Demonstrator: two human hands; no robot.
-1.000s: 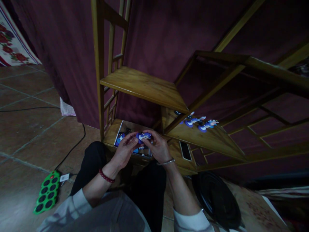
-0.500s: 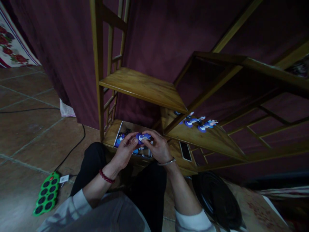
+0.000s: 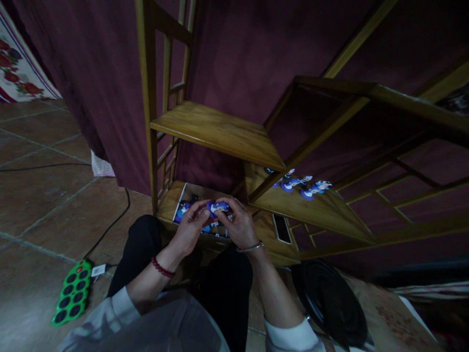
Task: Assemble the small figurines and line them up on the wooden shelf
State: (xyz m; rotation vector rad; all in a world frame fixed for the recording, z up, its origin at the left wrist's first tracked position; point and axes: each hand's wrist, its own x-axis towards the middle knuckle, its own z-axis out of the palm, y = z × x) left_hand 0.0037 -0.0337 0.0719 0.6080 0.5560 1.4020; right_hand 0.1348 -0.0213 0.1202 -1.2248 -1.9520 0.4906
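Between my two hands is a small figurine [image 3: 217, 209] in purple and white, lying sideways with its round base toward the left. My left hand [image 3: 191, 226] pinches the base end with thumb and fingers. My right hand [image 3: 240, 225] is closed around the other end, its thumb across the front. Just below and behind the hands sits an open white-edged box [image 3: 180, 201] holding several more figurines [image 3: 182, 210], partly hidden by my hands. Several similar figurines [image 3: 315, 190] stand on the wooden shelf [image 3: 322, 210] to the right.
A phone [image 3: 282, 228] lies on the lower shelf at right. Above the box is a wooden shelf board [image 3: 220, 132]. A green power strip [image 3: 73, 293] with a cable rests on the tiled floor at left. A round black object [image 3: 330, 303] is at lower right.
Hardly anything differs. Both hands keep hold of the figurine above the box; my right wrist has shifted very slightly.
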